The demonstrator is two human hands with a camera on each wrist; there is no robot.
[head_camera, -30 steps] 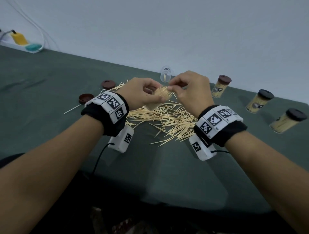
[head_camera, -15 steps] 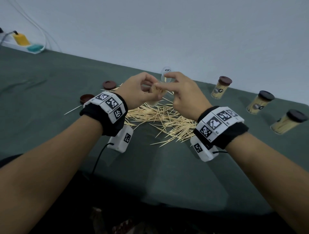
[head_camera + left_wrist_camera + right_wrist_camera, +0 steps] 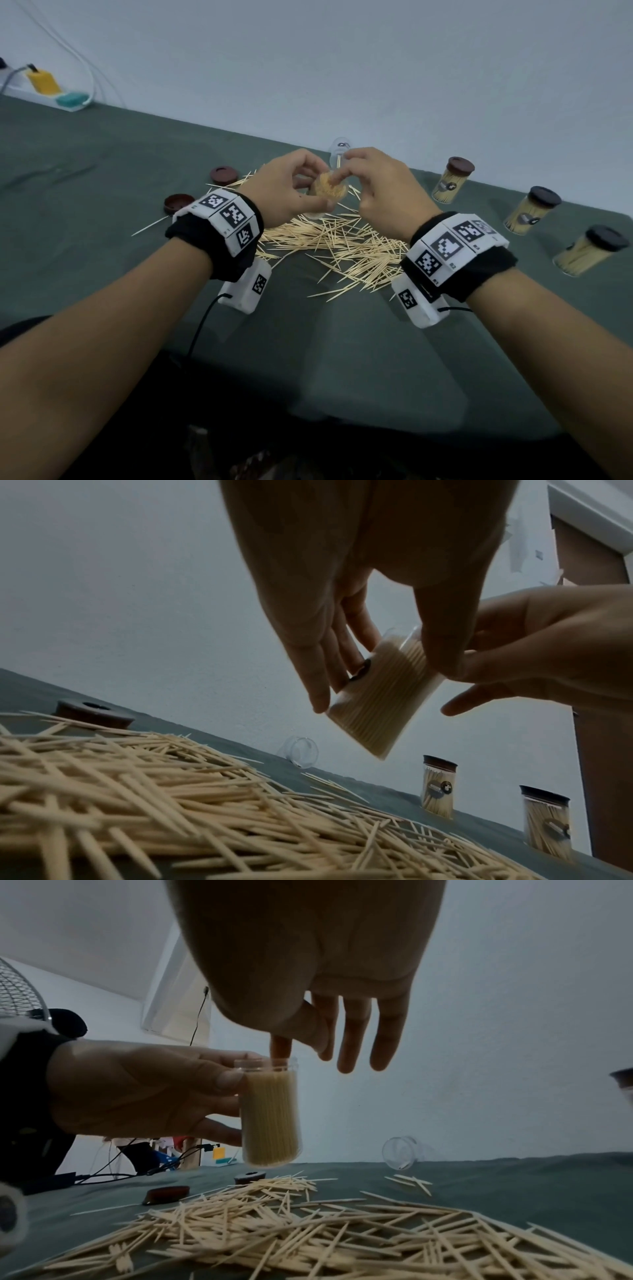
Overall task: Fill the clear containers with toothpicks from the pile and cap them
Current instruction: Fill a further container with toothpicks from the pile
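Head view: a clear container, packed with toothpicks and uncapped, is held above the far edge of the toothpick pile on the green tabletop. It is gripped by the left hand, thumb on one side and fingers curled round the other, as is seen more plainly from the right wrist, where the container is shown upright and clear of the cloth. The right hand is poised over the open mouth; its index fingertip is dipped at the rim, the thumb is bent beside it, and the other fingers are hung loosely straight. Whether a toothpick is pinched there cannot be told. An empty clear container is seen lying on its side behind the pile. Two brown caps are set loose on the tabletop to the left, and three capped, filled containers are stood in a row to the right.
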